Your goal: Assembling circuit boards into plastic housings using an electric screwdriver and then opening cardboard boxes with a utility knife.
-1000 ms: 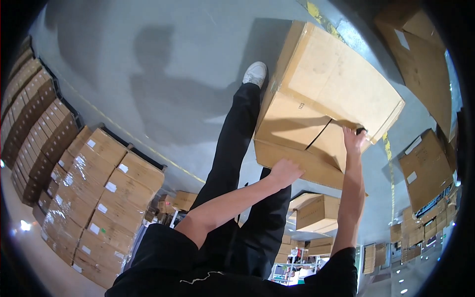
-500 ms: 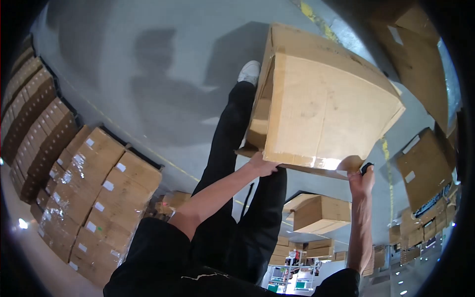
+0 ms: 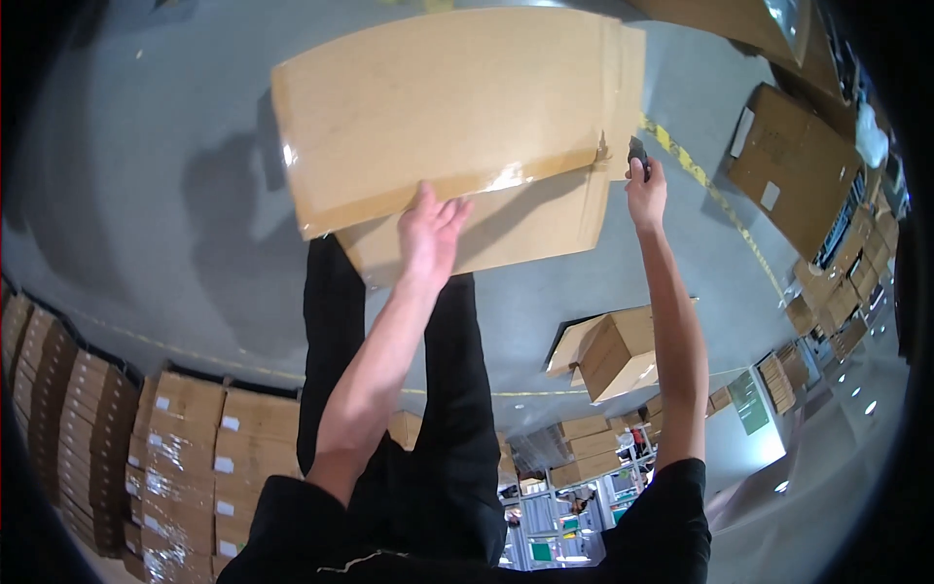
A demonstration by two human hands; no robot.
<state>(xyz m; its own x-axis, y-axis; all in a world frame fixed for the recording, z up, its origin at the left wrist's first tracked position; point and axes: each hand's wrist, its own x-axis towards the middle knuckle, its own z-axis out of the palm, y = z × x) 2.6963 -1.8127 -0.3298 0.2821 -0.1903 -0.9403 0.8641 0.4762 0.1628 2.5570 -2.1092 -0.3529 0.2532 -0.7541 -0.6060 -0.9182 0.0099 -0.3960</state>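
Both your hands steady the big cardboard box [image 3: 457, 117]: left hand [image 3: 428, 232] flat against its near edge, right hand [image 3: 646, 193] gripping its right corner, fingers curled; open grey floor [image 3: 146, 195] lies left

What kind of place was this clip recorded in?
Most likely a warehouse or packing floor: stacked rows of labelled cartons, a bare grey concrete floor with a yellow-and-black line, and shelving racks. The person's hands handle a large cardboard box.
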